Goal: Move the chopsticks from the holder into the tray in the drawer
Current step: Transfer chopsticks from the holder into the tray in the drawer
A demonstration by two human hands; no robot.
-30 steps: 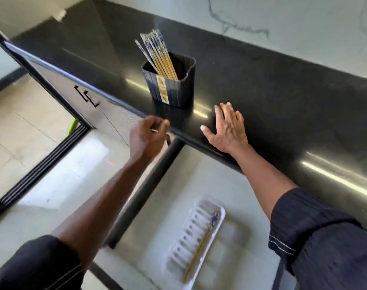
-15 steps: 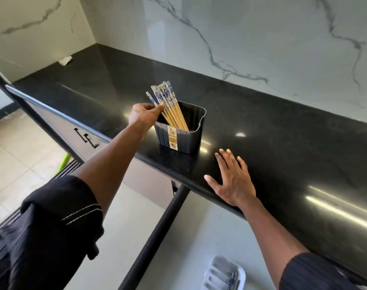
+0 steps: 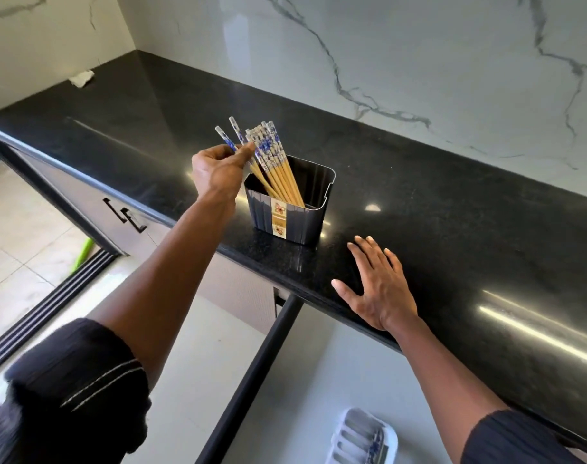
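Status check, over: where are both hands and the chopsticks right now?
Left hand pinching two chopsticks at the holder. Right hand flat on countertop. Tray waiting in the open drawer. Nothing blocking.

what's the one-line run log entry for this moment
phase: picking | left hand: pinching two chopsticks in holder | right hand: flat on counter | tray: partly in view, drawer open

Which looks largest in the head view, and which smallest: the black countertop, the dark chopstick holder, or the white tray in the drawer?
1. black countertop, by far the largest.
2. chopstick holder.
3. white tray, smallest as seen, but the frame edge cuts it off and it lies lower, so its full size is unsure.
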